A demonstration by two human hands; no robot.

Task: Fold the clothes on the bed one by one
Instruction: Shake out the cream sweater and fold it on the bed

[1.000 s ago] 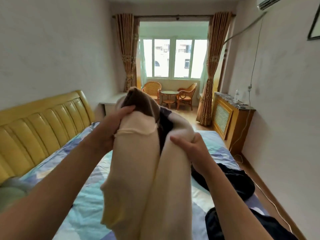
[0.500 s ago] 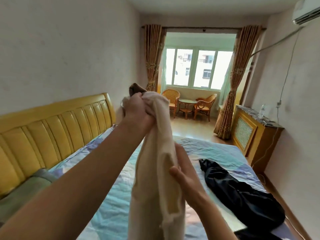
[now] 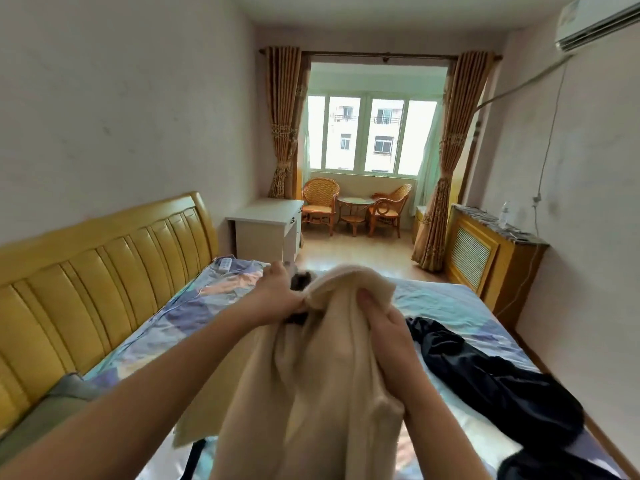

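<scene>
Head view: left hand [image 3: 277, 299] and right hand [image 3: 388, 336] each grip soft, limp cream garment [image 3: 311, 375] above quilted bed [image 3: 440, 299]; glossy dark garment [image 3: 485, 368] beside

Garment [image 3: 311, 375] held up over bed [image 3: 450, 299] btwn both hands; 2nd garment [image 3: 491, 372] on bed, right; headboard [image 3: 104, 268] left; nightstand [image 3: 266, 226] behind bed.

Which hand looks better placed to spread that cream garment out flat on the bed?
Probably the right hand: it grips the cream garment lower down; the left hand pinches its top.
</scene>
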